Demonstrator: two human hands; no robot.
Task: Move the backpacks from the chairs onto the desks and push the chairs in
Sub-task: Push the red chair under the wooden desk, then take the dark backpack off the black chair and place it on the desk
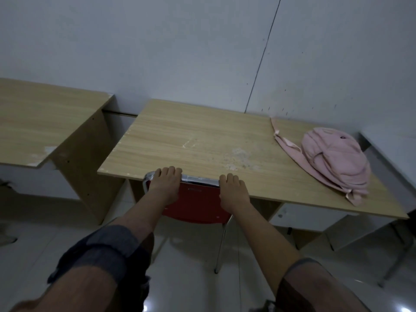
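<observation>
Chair (195,203) back rail runs crosswise against desk (202,140) edge; my left hand (165,185) and right hand (231,192) fingers clamp it evenly; push goes straight ahead.

Dim, flat light, soft focus, wide-angle bending at edges, glare on floor (144,308).

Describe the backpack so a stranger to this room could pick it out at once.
Start at the light wooden desk against the white wall, the one with a red chair tucked under it. On its right end lies a soft pink fabric backpack, slumped on its side with straps trailing. Nothing else lies on either desk.
</observation>
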